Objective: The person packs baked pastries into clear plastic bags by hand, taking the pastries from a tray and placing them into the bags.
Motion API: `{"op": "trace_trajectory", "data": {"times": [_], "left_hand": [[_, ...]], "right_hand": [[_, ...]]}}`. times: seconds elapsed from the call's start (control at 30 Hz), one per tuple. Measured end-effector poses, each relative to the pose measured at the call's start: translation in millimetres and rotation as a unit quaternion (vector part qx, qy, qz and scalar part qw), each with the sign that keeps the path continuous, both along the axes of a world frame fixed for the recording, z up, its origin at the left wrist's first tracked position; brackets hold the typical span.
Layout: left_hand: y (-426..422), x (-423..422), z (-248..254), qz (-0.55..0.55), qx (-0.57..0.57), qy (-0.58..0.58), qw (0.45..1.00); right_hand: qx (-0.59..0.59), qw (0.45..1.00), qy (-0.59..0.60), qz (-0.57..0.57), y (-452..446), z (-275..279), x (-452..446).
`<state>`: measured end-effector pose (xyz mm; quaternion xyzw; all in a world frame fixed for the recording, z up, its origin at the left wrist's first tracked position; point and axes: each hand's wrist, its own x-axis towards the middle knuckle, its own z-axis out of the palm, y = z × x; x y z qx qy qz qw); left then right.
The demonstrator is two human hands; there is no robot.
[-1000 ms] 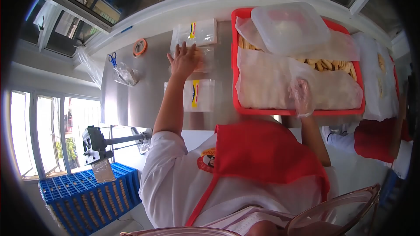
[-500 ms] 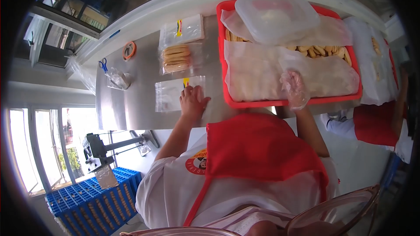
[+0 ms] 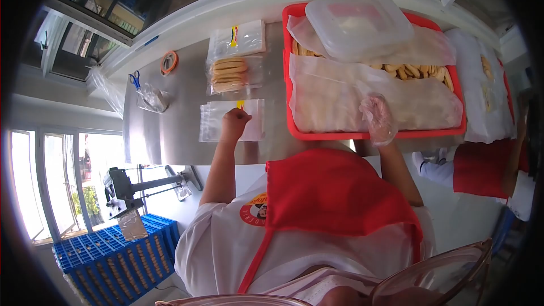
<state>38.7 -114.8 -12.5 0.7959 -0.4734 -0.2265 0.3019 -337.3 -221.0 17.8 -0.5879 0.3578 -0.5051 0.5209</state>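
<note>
My bare left hand (image 3: 236, 123) is over the lower clear plastic bag (image 3: 212, 122), which has a yellow label strip. Its fingers are drawn together in a pinch at the bag's surface, near the strip. My right hand (image 3: 378, 120), in a clear plastic glove, rests on the white paper (image 3: 326, 99) at the near edge of the red tray (image 3: 340, 135). Its fingers are loosely bent and no object shows in it. Finger-shaped biscuits (image 3: 411, 71) show through a gap in the paper. Just beyond my left hand lies a bag filled with long biscuits (image 3: 229, 75).
More labelled bags (image 3: 249, 37) lie at the back. Orange tape (image 3: 169, 63), blue scissors (image 3: 135, 81) and crumpled plastic (image 3: 153, 101) sit at left. A translucent lid (image 3: 360, 25) rests on the tray. Blue crates (image 3: 119, 255) stand lower left; another person (image 3: 481, 167) is at right.
My left hand has shifted slightly left, and its spread fingers have come together over the bag. My right hand has stayed at the tray's near edge.
</note>
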Motion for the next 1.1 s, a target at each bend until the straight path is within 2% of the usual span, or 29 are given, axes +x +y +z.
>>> {"op": "trace_trajectory", "data": {"times": [0.13, 0.23, 0.37, 0.47, 0.53, 0.57, 0.63, 0.67, 0.7, 0.73, 0.77, 0.83, 0.93, 1.03, 1.1], "left_hand": [[6, 3, 35, 0.040, 0.015, 0.031, 0.999], [12, 18, 44, 0.050, -0.004, 0.135, 0.989], [14, 15, 94, 0.049, -0.021, 0.185, 0.981], [5, 11, 116, 0.091, -0.108, 0.197, 0.970], [-12, -14, 133, 0.095, -0.168, 0.192, 0.962], [-22, -33, 131, 0.056, -0.182, 0.203, 0.961], [-45, -81, 123, -0.031, -0.208, 0.230, 0.950], [-56, -107, 116, -0.076, -0.176, 0.280, 0.941], [-65, -130, 109, -0.122, -0.142, 0.326, 0.926], [-72, -150, 108, -0.178, -0.134, 0.377, 0.899], [-89, -163, 68, -0.204, -0.176, 0.512, 0.816], [-96, -179, 71, -0.117, -0.108, 0.500, 0.851], [-104, -173, 33, -0.171, -0.089, 0.534, 0.823], [-103, -177, 29, -0.196, -0.120, 0.560, 0.796], [-101, -181, 36, -0.188, -0.121, 0.533, 0.816]], "right_hand": [[-0.022, 0.999, 0.045, -0.001, -3, -2, -3], [-0.010, 0.999, 0.038, 0.008, -3, -2, -3], [0.003, 0.997, 0.071, -0.003, -3, -2, -4], [-0.130, 0.981, 0.143, -0.010, -1, 6, -2], [-0.152, 0.967, 0.206, -0.005, 4, 14, 5], [-0.161, 0.957, 0.242, -0.008, 9, 20, 9], [-0.092, 0.977, 0.174, 0.079, 18, 40, 34], [-0.022, 0.987, 0.020, 0.159, 22, 49, 47], [-0.018, 0.986, 0.024, 0.166, 21, 52, 58], [-0.013, 0.984, 0.025, 0.173, 19, 51, 64], [0.034, 0.989, 0.040, 0.135, 14, 44, 67], [0.130, 0.988, 0.058, 0.065, 3, 29, 65], [0.195, 0.975, 0.076, 0.081, -4, 36, 35], [0.239, 0.963, 0.007, 0.127, -15, 16, 18], [0.127, 0.982, 0.108, 0.094, -12, 34, 25]]}}
